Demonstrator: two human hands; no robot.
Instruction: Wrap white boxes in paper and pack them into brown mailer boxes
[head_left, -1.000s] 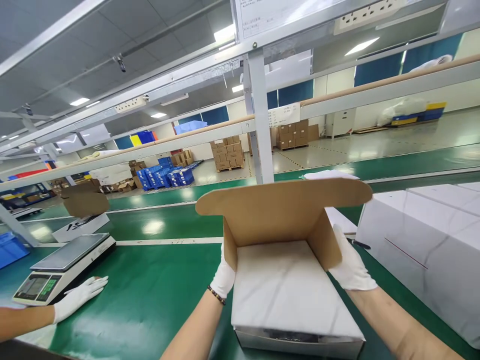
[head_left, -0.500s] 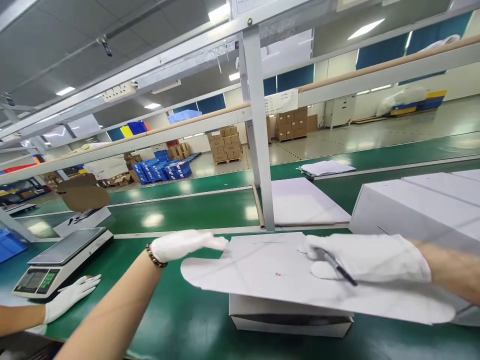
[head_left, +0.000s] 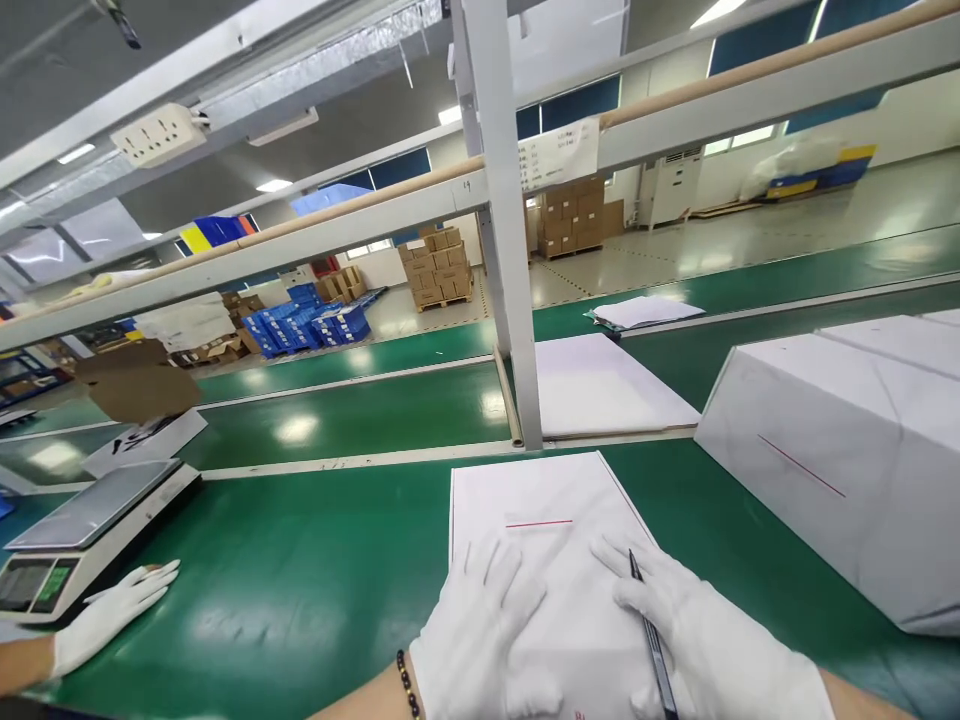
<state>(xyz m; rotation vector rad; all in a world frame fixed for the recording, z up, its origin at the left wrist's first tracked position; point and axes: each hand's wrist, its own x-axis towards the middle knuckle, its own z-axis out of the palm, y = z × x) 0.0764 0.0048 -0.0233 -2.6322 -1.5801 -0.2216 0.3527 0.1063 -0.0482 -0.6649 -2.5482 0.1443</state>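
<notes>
A closed white carton (head_left: 540,500) with a red line on its lid lies on the green bench in front of me. My left hand (head_left: 480,625), in a white glove, rests flat on the left half of the lid with its fingers apart. On the right half lies my right hand (head_left: 690,615), also gloved. A slim black pen (head_left: 654,650) is held by its thumb, with the narrow end pointing away from me. The fingertips of that hand touch the lid near its right edge.
White cartons (head_left: 847,430) stand close on the right. A flat white sheet stack (head_left: 600,390) lies behind the upright post (head_left: 499,200). At far left, another person's gloved hand (head_left: 120,610) rests beside a weighing scale (head_left: 97,510). A rail crosses above the bench.
The lid flap, raised and spread out before, is now folded down and the carton is shut. Both hands have come nearer and press on top. The view has shifted slightly.
</notes>
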